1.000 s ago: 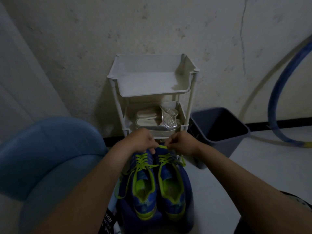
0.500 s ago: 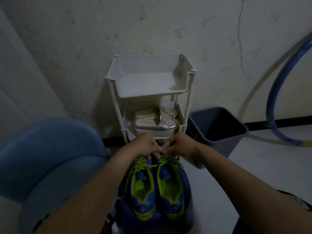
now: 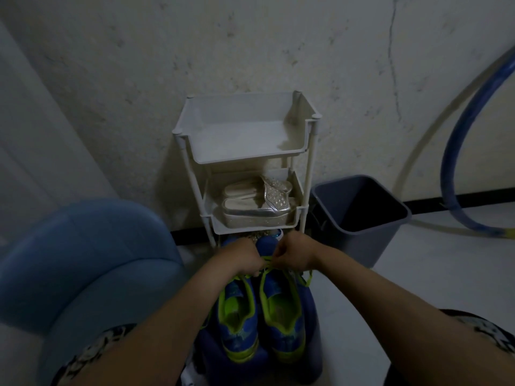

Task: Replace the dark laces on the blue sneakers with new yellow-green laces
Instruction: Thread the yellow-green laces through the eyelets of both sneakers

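Observation:
Two blue sneakers with yellow-green lining stand side by side on a dark blue stool, heels toward me: the left sneaker and the right sneaker. Both carry yellow-green laces. My left hand and my right hand meet over the forefoot of the right sneaker, fingers curled, pinching the yellow-green lace between them. The lace ends under my fingers are hidden. No dark laces are in view.
A white tiered rack stands against the wall just behind the sneakers, with silver shoes on its middle shelf. A grey bin sits right of it. A blue chair is on the left, a blue hoop leans far right.
Both hands moved slightly toward the sneakers' toes and drew closer together over the right sneaker; the short stretch of lace seen between them a second ago is now mostly covered by the fingers.

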`<action>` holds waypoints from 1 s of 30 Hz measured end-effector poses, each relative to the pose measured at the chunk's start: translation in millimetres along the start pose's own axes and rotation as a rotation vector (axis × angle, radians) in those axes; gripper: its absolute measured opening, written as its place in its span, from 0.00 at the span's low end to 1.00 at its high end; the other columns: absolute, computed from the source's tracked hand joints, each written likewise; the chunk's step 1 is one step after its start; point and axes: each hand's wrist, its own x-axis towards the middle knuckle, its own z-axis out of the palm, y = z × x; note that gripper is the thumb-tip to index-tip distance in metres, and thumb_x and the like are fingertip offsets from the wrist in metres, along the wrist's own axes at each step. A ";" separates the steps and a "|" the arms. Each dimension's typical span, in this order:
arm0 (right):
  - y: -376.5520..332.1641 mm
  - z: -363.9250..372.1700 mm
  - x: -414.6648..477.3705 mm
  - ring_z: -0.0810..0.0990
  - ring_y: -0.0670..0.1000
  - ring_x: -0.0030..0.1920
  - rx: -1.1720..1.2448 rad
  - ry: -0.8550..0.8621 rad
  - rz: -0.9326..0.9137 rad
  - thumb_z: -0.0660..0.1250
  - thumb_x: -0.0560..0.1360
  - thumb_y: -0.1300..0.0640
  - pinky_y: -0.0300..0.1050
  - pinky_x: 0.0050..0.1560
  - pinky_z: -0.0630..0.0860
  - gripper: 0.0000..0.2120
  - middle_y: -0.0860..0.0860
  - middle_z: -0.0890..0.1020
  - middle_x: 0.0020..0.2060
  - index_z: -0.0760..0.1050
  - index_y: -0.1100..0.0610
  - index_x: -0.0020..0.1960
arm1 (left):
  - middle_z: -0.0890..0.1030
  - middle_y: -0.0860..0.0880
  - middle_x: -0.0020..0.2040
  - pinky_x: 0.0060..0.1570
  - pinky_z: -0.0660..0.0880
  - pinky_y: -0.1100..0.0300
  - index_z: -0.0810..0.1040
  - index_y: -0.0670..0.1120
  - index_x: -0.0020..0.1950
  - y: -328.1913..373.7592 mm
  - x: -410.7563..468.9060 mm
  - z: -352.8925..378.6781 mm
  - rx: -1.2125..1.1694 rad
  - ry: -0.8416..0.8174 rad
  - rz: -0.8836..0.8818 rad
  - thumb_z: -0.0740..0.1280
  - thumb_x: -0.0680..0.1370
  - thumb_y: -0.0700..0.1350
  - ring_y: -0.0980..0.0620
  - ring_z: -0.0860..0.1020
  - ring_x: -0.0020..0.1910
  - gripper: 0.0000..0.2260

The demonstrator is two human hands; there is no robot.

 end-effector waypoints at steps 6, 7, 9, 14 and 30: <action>-0.4 7.2 -3.2 0.81 0.49 0.48 -0.217 -0.062 -0.027 0.68 0.75 0.47 0.46 0.52 0.79 0.10 0.50 0.84 0.46 0.84 0.52 0.48 | 0.82 0.50 0.36 0.43 0.79 0.58 0.81 0.46 0.46 1.0 -2.4 13.9 0.130 0.002 -0.058 0.75 0.67 0.56 0.53 0.81 0.35 0.16; -0.6 8.5 -3.6 0.81 0.49 0.47 -0.237 -0.068 -0.034 0.68 0.75 0.47 0.47 0.52 0.79 0.10 0.50 0.84 0.45 0.84 0.52 0.48 | 0.82 0.50 0.34 0.43 0.79 0.58 0.80 0.45 0.44 0.9 -1.0 14.3 0.112 0.007 -0.078 0.75 0.68 0.54 0.53 0.80 0.33 0.14; -2.1 10.6 -4.4 0.81 0.49 0.47 -0.273 -0.075 -0.039 0.67 0.75 0.47 0.47 0.51 0.79 0.10 0.50 0.84 0.45 0.83 0.51 0.48 | 0.80 0.49 0.29 0.43 0.79 0.59 0.79 0.44 0.42 1.0 0.9 13.8 0.063 -0.003 -0.123 0.76 0.68 0.50 0.53 0.79 0.30 0.11; -5.8 16.5 -2.1 0.80 0.51 0.46 -0.334 -0.063 -0.038 0.67 0.74 0.45 0.49 0.51 0.79 0.12 0.50 0.83 0.43 0.83 0.52 0.45 | 0.81 0.48 0.32 0.31 0.74 0.63 0.82 0.41 0.51 -5.7 5.7 16.1 -0.084 0.002 -0.179 0.76 0.70 0.45 0.55 0.75 0.23 0.13; -11.2 28.0 0.2 0.79 0.55 0.50 -0.399 -0.039 -0.063 0.64 0.76 0.46 0.45 0.49 0.69 0.11 0.53 0.79 0.41 0.78 0.52 0.40 | 0.78 0.49 0.28 0.21 0.67 0.66 0.79 0.41 0.45 -1.0 -1.7 9.1 -0.092 -0.065 -0.133 0.71 0.74 0.43 0.55 0.73 0.22 0.06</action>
